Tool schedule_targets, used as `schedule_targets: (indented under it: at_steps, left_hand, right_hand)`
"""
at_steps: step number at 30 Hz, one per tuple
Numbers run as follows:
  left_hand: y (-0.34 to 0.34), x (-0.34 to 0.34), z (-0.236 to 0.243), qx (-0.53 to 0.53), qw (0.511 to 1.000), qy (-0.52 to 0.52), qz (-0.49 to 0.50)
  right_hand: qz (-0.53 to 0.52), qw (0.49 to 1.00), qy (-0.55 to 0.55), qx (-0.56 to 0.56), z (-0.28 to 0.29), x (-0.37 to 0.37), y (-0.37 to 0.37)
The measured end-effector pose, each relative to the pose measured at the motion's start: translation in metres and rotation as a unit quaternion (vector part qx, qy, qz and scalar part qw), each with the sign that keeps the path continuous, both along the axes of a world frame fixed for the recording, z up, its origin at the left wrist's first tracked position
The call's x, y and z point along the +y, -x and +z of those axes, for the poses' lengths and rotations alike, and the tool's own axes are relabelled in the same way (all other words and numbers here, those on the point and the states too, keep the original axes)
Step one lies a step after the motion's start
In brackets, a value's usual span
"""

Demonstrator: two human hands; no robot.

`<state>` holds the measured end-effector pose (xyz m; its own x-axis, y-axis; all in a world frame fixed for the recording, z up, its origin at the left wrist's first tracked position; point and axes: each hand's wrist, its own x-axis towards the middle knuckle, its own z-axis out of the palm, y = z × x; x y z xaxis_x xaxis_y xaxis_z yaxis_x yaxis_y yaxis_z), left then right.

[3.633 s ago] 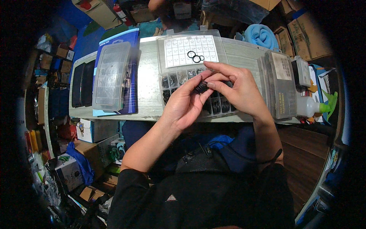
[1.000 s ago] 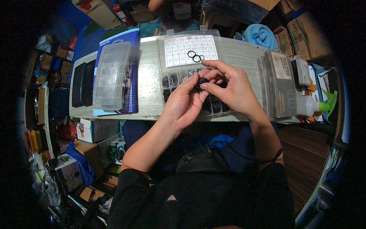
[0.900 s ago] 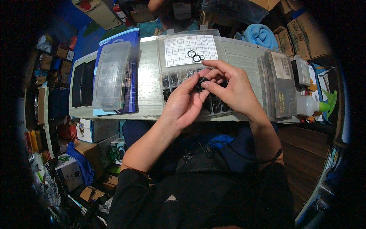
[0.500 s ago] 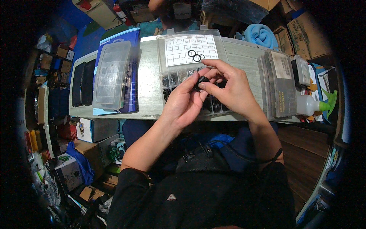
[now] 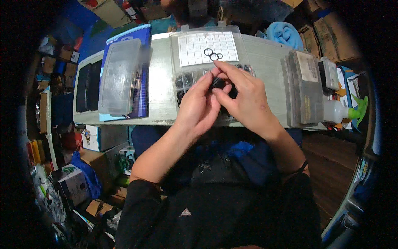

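Note:
A stack of black O-rings [image 5: 217, 82] is pinched between my two hands, above an open divided case. My left hand [image 5: 198, 102] supports the stack from the left with thumb and fingers closed. From the right, my right hand [image 5: 245, 93] grips it with the thumb below, its index finger stretched over the top. Below the hands, the clear organizer case [image 5: 179, 84] holds black rings in its compartments, partly hidden by my hands. On the white chart [image 5: 188, 47] inside its raised lid lie three loose O-rings [image 5: 208, 52] of differing size.
Left on the table [image 5: 161, 83] are a clear empty-looking case [image 5: 120, 79], a blue package [image 5: 145, 54] beneath it and dark flat cases [image 5: 89, 87]. At right stand closed grey cases [image 5: 304, 89], a spray bottle [image 5: 333, 111] and a rolled blue cloth [image 5: 283, 35].
The table view has shifted slightly upward. My hands have drawn closer around the O-ring stack, which now shows more of its side; the rings on the chart stay put.

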<state>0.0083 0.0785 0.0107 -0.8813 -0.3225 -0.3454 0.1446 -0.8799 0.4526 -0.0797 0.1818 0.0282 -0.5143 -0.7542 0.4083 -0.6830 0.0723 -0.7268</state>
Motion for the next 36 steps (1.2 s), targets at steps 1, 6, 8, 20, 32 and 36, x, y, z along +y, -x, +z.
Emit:
schedule_targets:
  at_steps: [1, 6, 8, 20, 32, 36]
  left_hand:
    - [0.001, 0.0, -0.001, 0.017, 1.0, -0.004, 0.002]
    - [-0.003, -0.003, 0.002, 0.062, 0.998, 0.031, -0.001]
    - [-0.006, -0.008, 0.005, 0.038, 0.997, 0.059, -0.021]
    - [-0.015, -0.044, 0.007, 0.065, 0.991, 0.118, 0.025]
    - [-0.064, -0.062, 0.026, -0.033, 0.514, 0.852, -0.091]
    - [-0.062, -0.04, 0.021, -0.049, 0.486, 0.87, -0.069]
  right_hand:
    - [0.0, 1.0, -0.011, 0.022, -0.001, 0.0, -0.002]
    - [0.006, 0.997, 0.008, 0.077, -0.002, -0.006, 0.004]
    - [0.004, 0.998, 0.0, 0.07, 0.001, -0.007, 0.005]
    - [0.047, 0.993, -0.104, -0.03, 0.014, 0.011, 0.004]
    - [0.087, 0.979, -0.15, 0.105, -0.006, 0.025, -0.024]
    - [0.09, 0.973, -0.149, 0.15, -0.007, 0.024, -0.026]
